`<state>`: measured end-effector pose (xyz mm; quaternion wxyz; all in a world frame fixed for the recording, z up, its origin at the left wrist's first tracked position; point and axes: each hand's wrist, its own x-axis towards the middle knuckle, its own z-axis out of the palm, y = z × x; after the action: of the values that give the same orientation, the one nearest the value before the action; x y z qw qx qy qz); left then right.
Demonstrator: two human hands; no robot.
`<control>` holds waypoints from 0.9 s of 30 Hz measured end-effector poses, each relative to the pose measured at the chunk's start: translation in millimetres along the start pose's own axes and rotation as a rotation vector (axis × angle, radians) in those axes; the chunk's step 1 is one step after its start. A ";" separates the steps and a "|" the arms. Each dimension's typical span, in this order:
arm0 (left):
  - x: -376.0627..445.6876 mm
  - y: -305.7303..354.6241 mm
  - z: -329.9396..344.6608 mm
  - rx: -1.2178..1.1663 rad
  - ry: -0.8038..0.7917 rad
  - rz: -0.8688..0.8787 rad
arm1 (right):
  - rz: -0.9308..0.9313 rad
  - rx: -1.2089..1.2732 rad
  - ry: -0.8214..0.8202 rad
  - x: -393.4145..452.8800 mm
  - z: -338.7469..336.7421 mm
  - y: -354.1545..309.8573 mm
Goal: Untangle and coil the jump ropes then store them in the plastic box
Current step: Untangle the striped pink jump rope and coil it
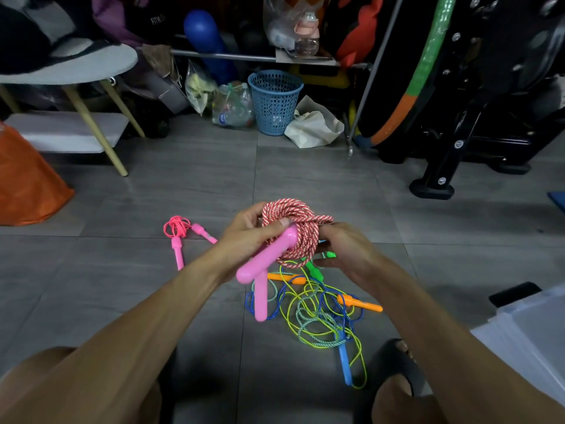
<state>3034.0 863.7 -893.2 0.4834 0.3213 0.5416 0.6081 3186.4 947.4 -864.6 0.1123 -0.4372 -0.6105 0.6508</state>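
Our left hand (249, 229) grips the red-and-white rope coil (293, 228), thumb pressed over the wraps beside a pink handle (267, 257). Our right hand (345, 252) curls round the coil's other side. A second pink handle (260, 296) hangs below. Under the coil, on the grey floor (153, 301), lies a tangle of ropes (318, 316) with orange, green and blue handles. A coiled pink rope (180, 234) lies apart to the left. The plastic box (532, 338) sits at the right edge.
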 end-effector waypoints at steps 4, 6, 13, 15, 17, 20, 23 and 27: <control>1.1 -0.2 3.9 0.162 0.165 0.107 | -0.111 -0.129 0.145 4.9 3.7 5.7; 2.1 0.0 4.9 0.303 0.254 0.189 | -0.210 -0.112 0.352 6.3 0.5 6.2; 2.8 -6.0 9.6 0.499 0.311 0.281 | -0.389 -0.686 0.087 -2.4 12.1 9.2; 2.7 -6.5 9.3 0.521 0.327 0.272 | -0.481 -0.818 0.123 1.5 8.9 12.2; 6.3 -9.4 4.1 0.498 0.370 0.221 | -0.541 -0.880 0.128 3.5 2.1 12.6; 15.7 -10.5 -11.9 0.281 0.528 0.078 | -0.574 -0.986 0.105 -0.4 -8.3 13.0; 21.5 -10.4 -27.2 0.134 0.627 -0.009 | -0.507 -0.981 0.163 -6.6 -29.6 12.3; 15.9 -6.0 -13.1 0.043 0.499 0.051 | -0.354 -0.892 0.205 -4.3 -43.7 15.3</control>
<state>3018.3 873.8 -903.8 0.3123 0.1849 0.6486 0.6690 3225.8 971.4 -870.8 0.0827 -0.3938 -0.8805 0.2505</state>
